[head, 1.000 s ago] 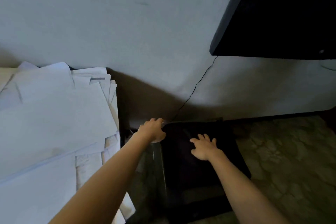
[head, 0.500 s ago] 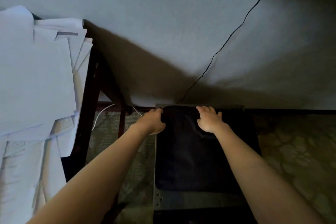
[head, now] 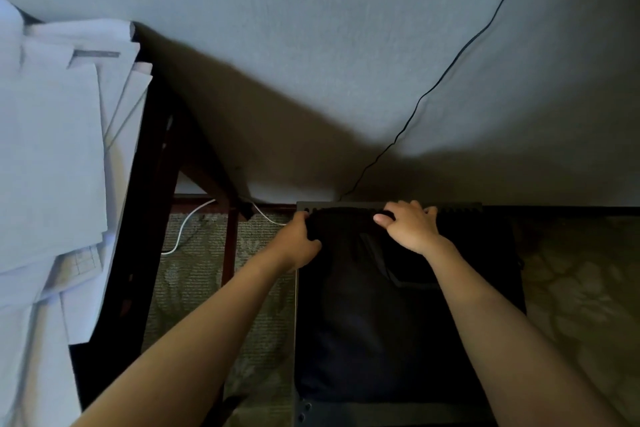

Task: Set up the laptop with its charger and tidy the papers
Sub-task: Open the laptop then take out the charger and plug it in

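Note:
A black fabric bag [head: 374, 322] lies flat on a low grey metal stand [head: 457, 208] against the wall. My left hand [head: 298, 243] grips the bag's far left corner with curled fingers. At the bag's far edge, near the middle, my right hand [head: 412, 229] has its fingers curled over the edge and its thumb on top. A loose pile of white papers [head: 52, 149] covers the dark wooden table [head: 145, 201] on the left. No laptop is visible.
A white cable [head: 183, 229] loops on the patterned carpet [head: 581, 288] under the table. A thin black cable [head: 450, 69] runs down the pale wall to behind the stand. Table legs stand between papers and bag.
The view has dropped and closed in on the bag. My right hand moved from the bag's top surface to its far edge and curled over it. My left hand stays at the corner.

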